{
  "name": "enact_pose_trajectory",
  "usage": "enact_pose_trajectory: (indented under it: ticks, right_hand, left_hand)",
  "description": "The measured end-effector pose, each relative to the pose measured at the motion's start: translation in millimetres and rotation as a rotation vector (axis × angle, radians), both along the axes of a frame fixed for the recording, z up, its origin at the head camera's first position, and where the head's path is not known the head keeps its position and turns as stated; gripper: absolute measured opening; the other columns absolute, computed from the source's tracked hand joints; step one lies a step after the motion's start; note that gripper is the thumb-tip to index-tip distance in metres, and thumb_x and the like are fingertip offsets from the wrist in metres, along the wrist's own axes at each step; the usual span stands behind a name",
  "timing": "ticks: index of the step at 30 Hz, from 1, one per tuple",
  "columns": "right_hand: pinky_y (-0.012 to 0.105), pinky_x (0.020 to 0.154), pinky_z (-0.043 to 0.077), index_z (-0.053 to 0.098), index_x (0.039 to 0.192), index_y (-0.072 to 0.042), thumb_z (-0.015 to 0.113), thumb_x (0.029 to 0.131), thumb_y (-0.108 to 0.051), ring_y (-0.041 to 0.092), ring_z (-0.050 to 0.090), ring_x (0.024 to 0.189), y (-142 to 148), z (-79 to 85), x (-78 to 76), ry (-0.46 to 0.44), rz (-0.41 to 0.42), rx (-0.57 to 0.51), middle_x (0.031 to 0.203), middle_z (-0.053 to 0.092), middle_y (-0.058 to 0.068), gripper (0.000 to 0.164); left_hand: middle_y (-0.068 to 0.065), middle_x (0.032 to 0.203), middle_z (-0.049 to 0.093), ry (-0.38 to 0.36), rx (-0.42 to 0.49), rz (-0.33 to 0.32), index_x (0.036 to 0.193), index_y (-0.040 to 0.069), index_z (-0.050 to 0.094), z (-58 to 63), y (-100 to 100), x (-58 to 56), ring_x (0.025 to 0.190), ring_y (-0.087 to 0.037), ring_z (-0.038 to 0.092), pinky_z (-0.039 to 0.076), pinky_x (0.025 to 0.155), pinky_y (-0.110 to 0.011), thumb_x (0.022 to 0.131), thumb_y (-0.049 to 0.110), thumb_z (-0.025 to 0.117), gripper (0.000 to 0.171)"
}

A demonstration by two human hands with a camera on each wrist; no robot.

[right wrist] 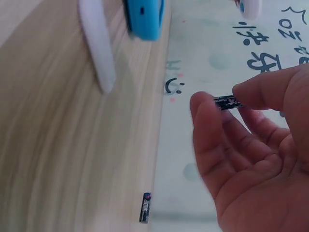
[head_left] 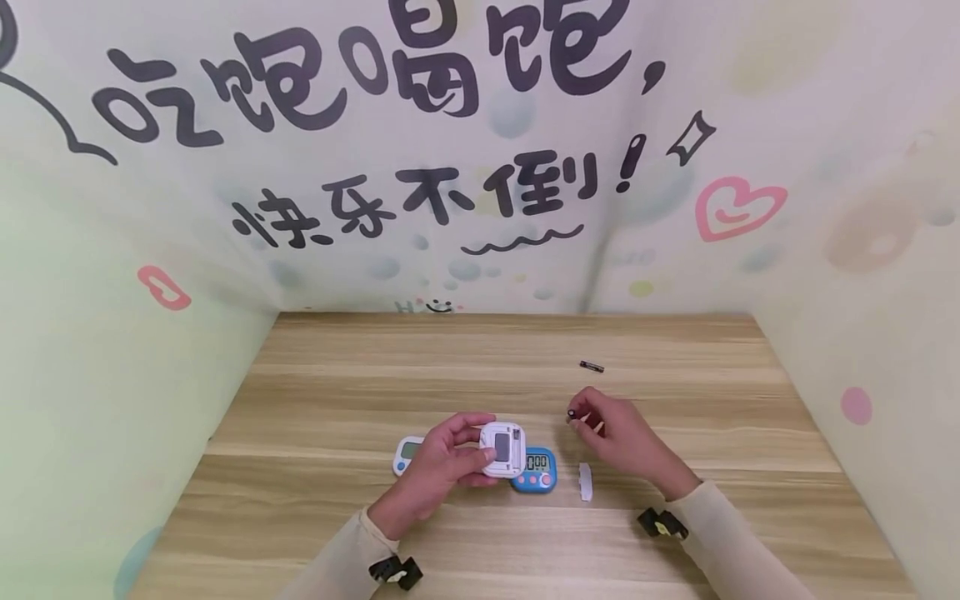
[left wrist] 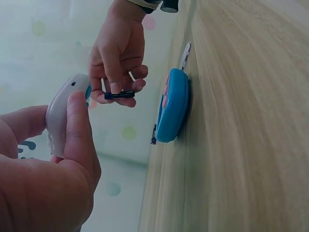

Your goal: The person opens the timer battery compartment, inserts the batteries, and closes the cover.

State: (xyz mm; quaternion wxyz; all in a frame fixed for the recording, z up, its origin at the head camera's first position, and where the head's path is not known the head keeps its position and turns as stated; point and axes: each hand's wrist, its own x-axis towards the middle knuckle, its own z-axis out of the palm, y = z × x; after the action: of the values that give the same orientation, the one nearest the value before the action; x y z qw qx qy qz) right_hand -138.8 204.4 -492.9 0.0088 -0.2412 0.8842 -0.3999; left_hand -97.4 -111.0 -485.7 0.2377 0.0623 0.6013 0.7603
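Observation:
My left hand [head_left: 442, 462] grips a white digital timer [head_left: 513, 450] with its back turned up and the battery slot uncovered. In the left wrist view the same timer [left wrist: 60, 116] sits between thumb and fingers, above the table. My right hand [head_left: 615, 429] pinches a small dark battery [right wrist: 227, 102] between thumb and fingertips, off to the right of the timer. Below the held timer lies a blue timer [head_left: 534, 481], its screen and pink buttons facing up. A white battery cover [head_left: 586, 482] rests on the table beside it.
A second battery [head_left: 592, 366] lies farther back on the wooden table [head_left: 337, 358]. Another white timer [head_left: 407, 452] with a blue button is partly hidden behind my left hand. Printed walls [head_left: 450, 275] stand along the back and both sides.

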Motion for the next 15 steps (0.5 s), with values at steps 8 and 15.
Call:
enact_pose_trajectory:
  ticks: [8,15]
  right_hand:
    - [0.022,0.068,0.065,0.065,0.103,-0.014,0.074,0.093,0.0,0.004,0.071,0.08,-11.7,9.0,10.8,0.041,0.06,-0.107,0.096,0.077,0.004,0.02]
    - [0.023,0.073,0.067,0.073,0.113,-0.012,0.074,0.098,-0.005,0.007,0.075,0.083,-19.4,15.1,16.1,0.111,0.096,-0.161,0.102,0.079,0.0,0.017]
  left_hand:
    - [-0.009,0.121,0.065,-0.007,0.008,-0.01,0.152,-0.004,0.046,-0.4,0.9,0.1,0.095,-0.018,0.073,0.07,0.079,-0.035,0.096,0.001,0.074,0.063]
    - [-0.01,0.122,0.065,0.0,0.014,-0.016,0.152,-0.005,0.045,1.2,3.3,0.2,0.094,-0.019,0.074,0.07,0.079,-0.035,0.096,0.0,0.073,0.062]
